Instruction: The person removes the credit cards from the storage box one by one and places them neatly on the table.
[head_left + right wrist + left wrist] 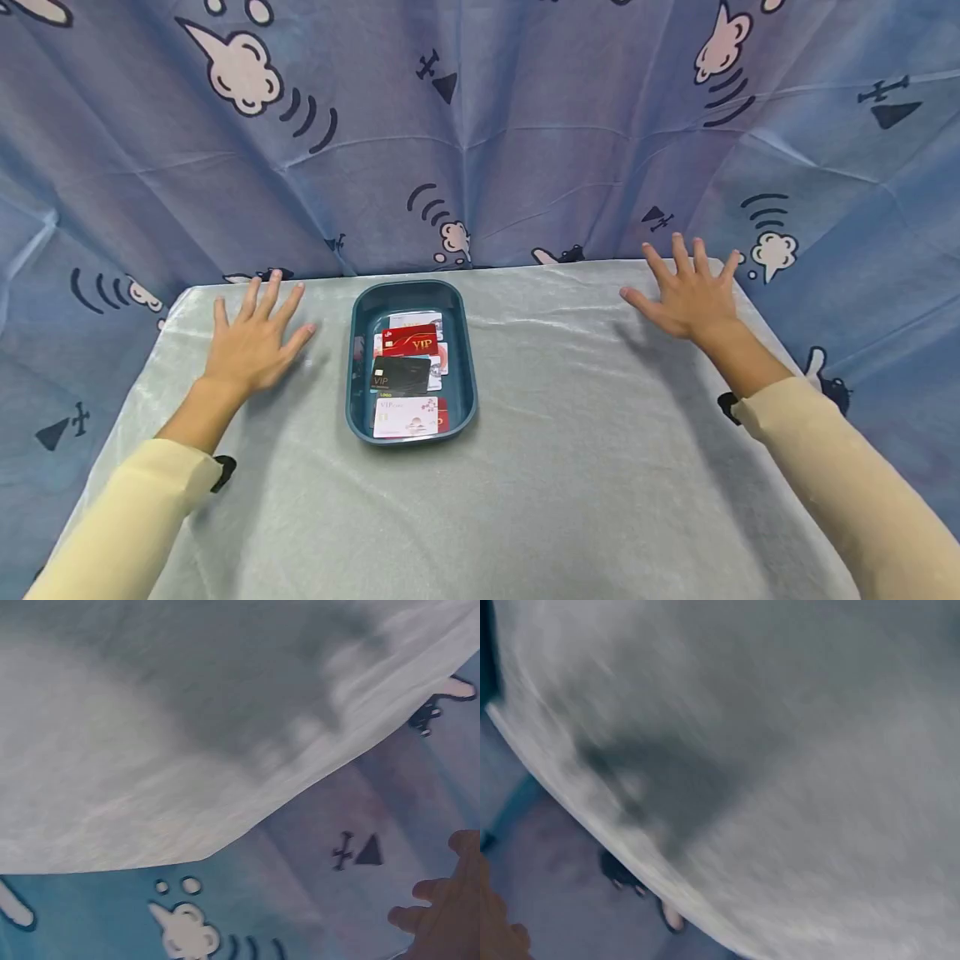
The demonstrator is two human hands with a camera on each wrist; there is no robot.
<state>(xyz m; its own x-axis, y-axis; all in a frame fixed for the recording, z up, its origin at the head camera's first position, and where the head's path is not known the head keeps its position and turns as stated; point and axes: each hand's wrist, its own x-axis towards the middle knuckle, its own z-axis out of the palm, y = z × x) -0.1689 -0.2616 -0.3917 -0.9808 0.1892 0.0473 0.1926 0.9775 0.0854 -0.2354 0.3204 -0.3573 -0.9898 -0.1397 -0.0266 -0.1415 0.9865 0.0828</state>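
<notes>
Cards (402, 375) are lying, in the head view, in the teal tray (471, 379) between your left hand (251, 343) and right hand (692, 302); you are extending both over the grey cloth (570, 433), fingers spread, backs upward. In the left wrist view, one hand is showing at lower left; in the right, at lower right.

Now I read VIP on the red card (409, 340), far half of the tray (470, 392); VIP on its central black card (405, 377); VIP on its near-end white card (406, 417)!
</notes>
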